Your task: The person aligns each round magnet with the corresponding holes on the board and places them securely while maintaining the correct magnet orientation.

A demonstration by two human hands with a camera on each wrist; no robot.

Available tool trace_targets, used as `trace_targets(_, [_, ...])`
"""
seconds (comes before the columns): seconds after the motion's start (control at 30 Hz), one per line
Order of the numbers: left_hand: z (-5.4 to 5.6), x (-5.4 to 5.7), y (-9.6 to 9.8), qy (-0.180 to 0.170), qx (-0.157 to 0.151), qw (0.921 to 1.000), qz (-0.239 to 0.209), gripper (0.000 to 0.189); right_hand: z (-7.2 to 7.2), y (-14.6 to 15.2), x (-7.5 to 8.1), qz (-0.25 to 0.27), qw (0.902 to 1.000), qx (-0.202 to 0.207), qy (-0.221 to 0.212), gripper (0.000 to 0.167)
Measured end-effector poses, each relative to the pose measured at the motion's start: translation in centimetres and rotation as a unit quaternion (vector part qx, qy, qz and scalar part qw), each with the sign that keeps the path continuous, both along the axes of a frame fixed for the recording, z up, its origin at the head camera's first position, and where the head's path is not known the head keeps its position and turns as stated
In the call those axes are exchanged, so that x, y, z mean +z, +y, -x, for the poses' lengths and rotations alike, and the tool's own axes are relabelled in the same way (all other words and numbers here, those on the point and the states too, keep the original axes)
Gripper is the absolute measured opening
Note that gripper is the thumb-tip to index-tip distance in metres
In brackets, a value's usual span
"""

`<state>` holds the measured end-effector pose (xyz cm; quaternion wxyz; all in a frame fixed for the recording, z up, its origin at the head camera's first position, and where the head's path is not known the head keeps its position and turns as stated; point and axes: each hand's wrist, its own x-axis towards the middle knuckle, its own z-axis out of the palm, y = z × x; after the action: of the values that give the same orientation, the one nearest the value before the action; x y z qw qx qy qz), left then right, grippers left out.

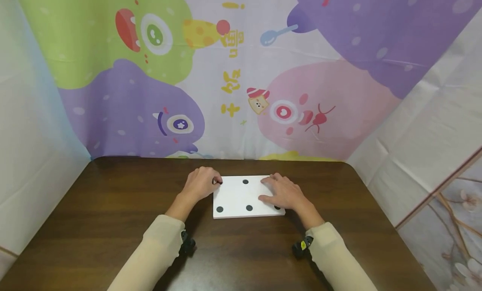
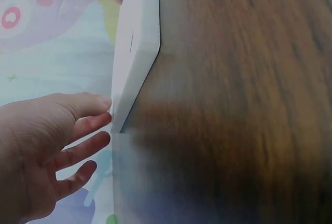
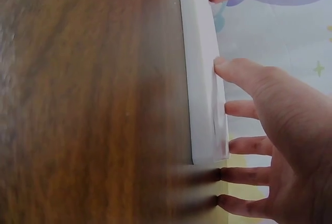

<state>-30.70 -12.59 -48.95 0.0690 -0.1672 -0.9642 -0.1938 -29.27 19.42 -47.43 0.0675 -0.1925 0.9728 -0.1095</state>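
A flat white board [image 1: 235, 195] lies on the table with black round dots in two rows, one of them a near-left dot [image 1: 220, 209]. My left hand [image 1: 200, 183] is at the board's far left corner. Its thumb and forefinger pinch at a small black dot there, mostly hidden by the fingers; the left wrist view shows the other fingers loosely bent. On the board's right side rests my right hand [image 1: 285, 192], fingers spread, thumb on the top face. It covers the far-right dot's place and part of the near-right dot [image 1: 277, 207].
The brown wooden table [image 1: 241, 249] has a rounded far edge against a hanging cloth [image 1: 233, 132] with cartoon figures. Pale cloth [image 1: 410, 157] also hangs at the sides. A small black camera [image 1: 187, 243] is worn on the left wrist, another camera [image 1: 301, 247] on the right.
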Motion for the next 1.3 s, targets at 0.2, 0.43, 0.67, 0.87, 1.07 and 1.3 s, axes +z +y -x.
trace_targets(0.2, [-0.5, 0.5, 0.1, 0.003, 0.009, 1.0000, -0.001, 0.012, 0.2, 0.2, 0.5, 0.004, 0.9996, 0.014, -0.026, 0.069])
trace_targets(0.43, [-1.7, 1.7, 0.5, -0.017, 0.015, 0.9997, 0.001, 0.014, 0.7, 0.6, 1.2, 0.000, 0.9988, 0.019, -0.045, 0.065])
trace_targets(0.67, [-2.3, 2.0, 0.2, -0.038, 0.013, 0.9991, 0.014, 0.018, 0.6, 1.2, 1.9, 0.006, 0.9995, 0.026, -0.019, 0.056])
trace_targets(0.87, [-3.0, 2.6, -0.7, -0.034, 0.004, 0.9993, 0.015, 0.022, 0.1, 1.8, 2.8, 0.011, 0.9993, 0.035, 0.002, 0.053])
trace_targets(1.07, [-3.4, 3.1, -1.9, -0.013, -0.003, 0.9996, 0.027, 0.023, -0.3, 2.1, 3.5, 0.008, 0.9990, 0.037, 0.023, 0.051])
trace_targets(1.3, [-4.0, 3.5, -3.2, 0.013, -0.003, 0.9990, 0.044, 0.021, -1.2, 2.8, 4.4, 0.006, 0.9976, 0.041, 0.055, 0.049])
